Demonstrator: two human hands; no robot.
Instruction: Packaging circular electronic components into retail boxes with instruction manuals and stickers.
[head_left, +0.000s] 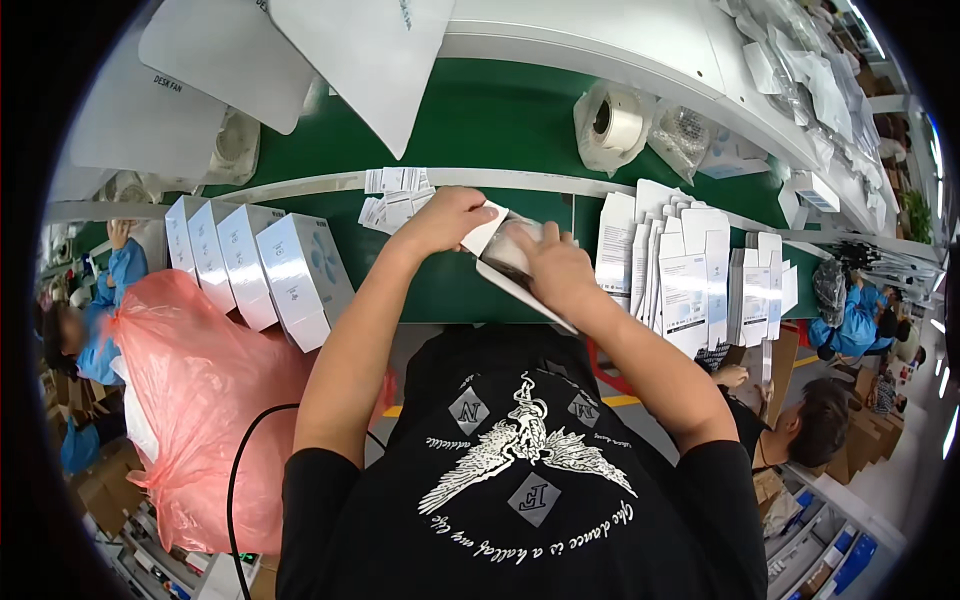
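At the near edge of the green table, both hands are at a small white carton (515, 289), tilted and open along one side. My left hand (440, 222) is closed on its upper left end, thumb on the white flap. My right hand (560, 268) grips a plastic-wrapped item (513, 246) lying in the carton's opening; its kind is mostly hidden by the wrap and fingers. Close beyond my left hand lies a spread of small printed paper slips (397, 192).
A row of finished white-and-blue boxes (295, 270) stands left, beside a large pink plastic bag (210, 400). Flat unfolded cartons (680, 270) are stacked right. Tape rolls (615, 120) and bagged parts (683, 130) sit at the back under a shelf. A person (790, 425) works at right.
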